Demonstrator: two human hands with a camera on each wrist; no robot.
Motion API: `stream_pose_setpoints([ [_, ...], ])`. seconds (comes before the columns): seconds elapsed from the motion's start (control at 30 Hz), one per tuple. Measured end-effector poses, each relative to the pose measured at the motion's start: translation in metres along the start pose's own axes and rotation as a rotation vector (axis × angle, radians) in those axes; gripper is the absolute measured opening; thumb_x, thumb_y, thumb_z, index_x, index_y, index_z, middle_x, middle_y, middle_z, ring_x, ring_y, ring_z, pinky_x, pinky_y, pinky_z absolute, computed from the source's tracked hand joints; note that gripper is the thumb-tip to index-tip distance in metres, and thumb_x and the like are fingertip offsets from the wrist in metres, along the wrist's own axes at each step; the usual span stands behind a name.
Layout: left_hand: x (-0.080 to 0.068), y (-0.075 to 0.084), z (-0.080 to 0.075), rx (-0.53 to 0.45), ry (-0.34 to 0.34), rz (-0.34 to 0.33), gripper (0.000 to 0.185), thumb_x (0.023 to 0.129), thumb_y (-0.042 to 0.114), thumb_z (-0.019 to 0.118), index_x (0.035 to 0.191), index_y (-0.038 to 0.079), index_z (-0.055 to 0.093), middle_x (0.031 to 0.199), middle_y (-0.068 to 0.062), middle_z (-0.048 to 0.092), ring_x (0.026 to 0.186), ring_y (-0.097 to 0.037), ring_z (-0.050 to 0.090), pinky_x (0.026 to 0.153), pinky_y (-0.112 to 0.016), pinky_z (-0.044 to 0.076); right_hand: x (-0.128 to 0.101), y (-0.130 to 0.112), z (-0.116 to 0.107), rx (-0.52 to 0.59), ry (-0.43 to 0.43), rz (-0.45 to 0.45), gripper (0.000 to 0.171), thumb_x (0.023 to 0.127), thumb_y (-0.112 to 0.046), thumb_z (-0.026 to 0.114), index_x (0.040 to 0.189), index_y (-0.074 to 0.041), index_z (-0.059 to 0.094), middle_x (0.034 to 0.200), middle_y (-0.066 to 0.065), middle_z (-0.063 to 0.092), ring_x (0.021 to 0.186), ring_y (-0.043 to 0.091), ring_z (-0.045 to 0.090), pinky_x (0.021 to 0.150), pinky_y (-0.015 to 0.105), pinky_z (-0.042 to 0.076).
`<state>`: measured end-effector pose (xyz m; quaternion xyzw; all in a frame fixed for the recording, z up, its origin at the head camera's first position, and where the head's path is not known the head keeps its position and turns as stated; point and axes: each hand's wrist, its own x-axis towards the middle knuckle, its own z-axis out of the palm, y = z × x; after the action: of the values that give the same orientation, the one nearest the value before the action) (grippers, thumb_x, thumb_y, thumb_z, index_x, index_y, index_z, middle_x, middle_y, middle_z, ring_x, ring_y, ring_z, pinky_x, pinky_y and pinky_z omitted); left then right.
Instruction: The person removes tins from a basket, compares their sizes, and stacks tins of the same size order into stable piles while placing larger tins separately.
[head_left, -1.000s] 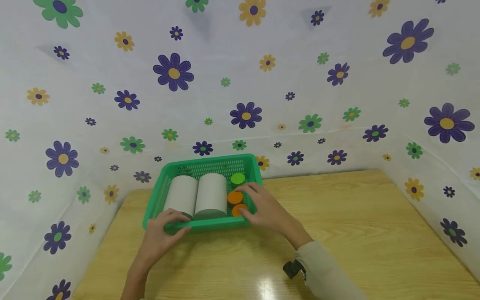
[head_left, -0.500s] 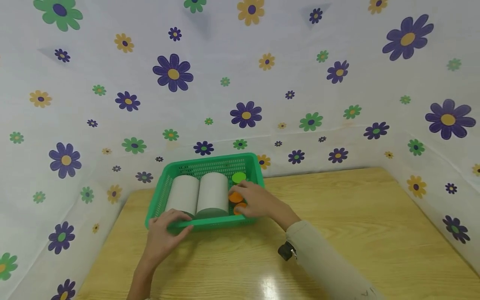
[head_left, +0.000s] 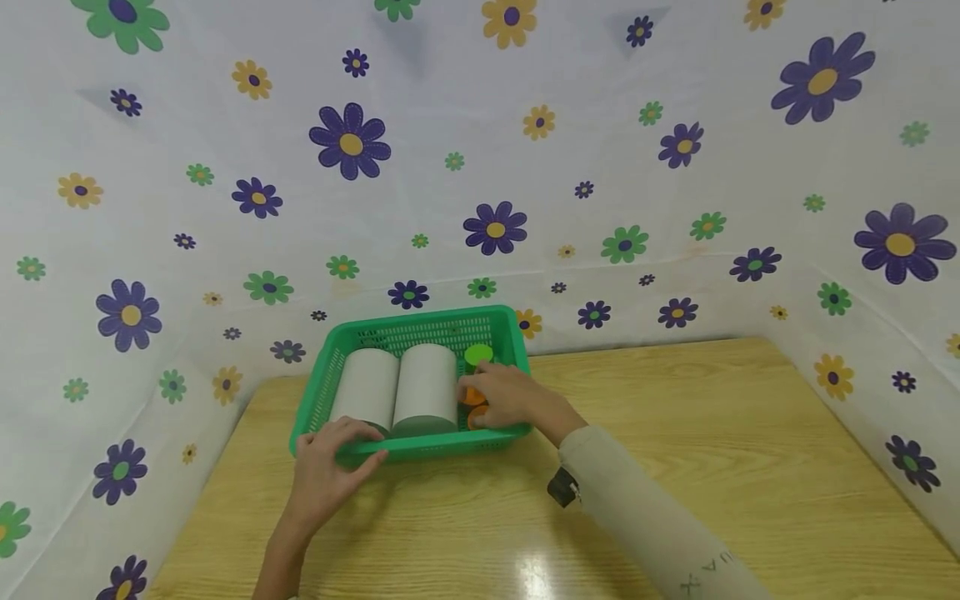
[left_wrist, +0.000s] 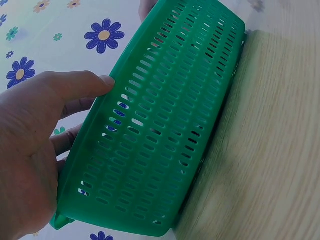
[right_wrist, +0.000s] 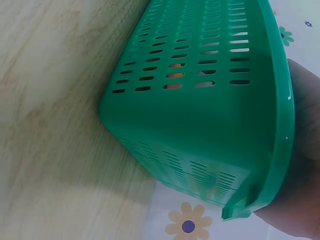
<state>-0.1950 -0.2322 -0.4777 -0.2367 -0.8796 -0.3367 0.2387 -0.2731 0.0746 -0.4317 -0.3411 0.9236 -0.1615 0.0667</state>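
A green plastic basket (head_left: pixel 427 450) with slotted sides stands on the wooden table. My left hand (head_left: pixel 326 475) grips its near rim at the left, the thumb outside and the fingers over the inner side; the left wrist view shows the thumb (left_wrist: pixel 92 84) on the rim. In the basket lie two white cylinders (head_left: pixel 427 383) side by side. Right of them are a green-topped container (head_left: pixel 478 355) and two orange-topped ones. My right hand (head_left: pixel 517 396) reaches over the right rim, its fingers curled round the middle orange-topped container (head_left: pixel 472 397), the thumb by the nearer orange top (head_left: pixel 476 414).
The wooden table (head_left: pixel 675 450) extends to the right and in front of the basket. A white cloth with printed flowers (head_left: pixel 495 227) encloses the back and both sides. A small dark device (head_left: pixel 562 487) hangs at the right sleeve.
My right hand has moved slightly left and deeper into the basket, its fingers closing in over the orange tops. My left hand stays on the near rim.
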Motion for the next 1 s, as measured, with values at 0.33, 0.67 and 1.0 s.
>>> stream_pose_setpoints([
  [0.33, -0.001, 0.0, -0.001, -0.009, -0.006, -0.013, 0.023, 0.077, 0.014, 0.09, 0.094, 0.019, 0.074, 0.096, 0.016, 0.069, 0.093, -0.014, 0.063, 0.081, -0.044, 0.023, 0.005, -0.002, 0.0, -0.04, -0.124, 0.032, 0.039, 0.088, -0.008, 0.078, 0.121, -0.028, 0.071, 0.116, -0.004, 0.063, 0.109, 0.018, 0.054, 0.1, 0.051, 0.04],
  [0.67, -0.002, 0.003, 0.0, -0.023, 0.004, 0.009, 0.025, 0.076, 0.012, 0.09, 0.094, 0.018, 0.074, 0.095, 0.016, 0.069, 0.091, -0.013, 0.064, 0.08, -0.043, 0.022, 0.008, 0.0, 0.008, -0.101, -0.167, 0.024, 0.038, 0.087, 0.001, 0.076, 0.107, -0.03, 0.073, 0.112, -0.006, 0.061, 0.094, 0.012, 0.054, 0.09, 0.046, 0.042],
  [1.0, 0.001, 0.0, -0.003, -0.012, 0.008, 0.021, 0.025, 0.077, 0.013, 0.09, 0.094, 0.019, 0.074, 0.096, 0.016, 0.069, 0.093, -0.013, 0.064, 0.081, -0.044, 0.023, 0.01, -0.001, 0.004, -0.077, -0.123, -0.017, 0.033, 0.085, 0.0, 0.079, 0.106, -0.024, 0.074, 0.116, -0.002, 0.062, 0.095, 0.014, 0.057, 0.082, 0.038, 0.048],
])
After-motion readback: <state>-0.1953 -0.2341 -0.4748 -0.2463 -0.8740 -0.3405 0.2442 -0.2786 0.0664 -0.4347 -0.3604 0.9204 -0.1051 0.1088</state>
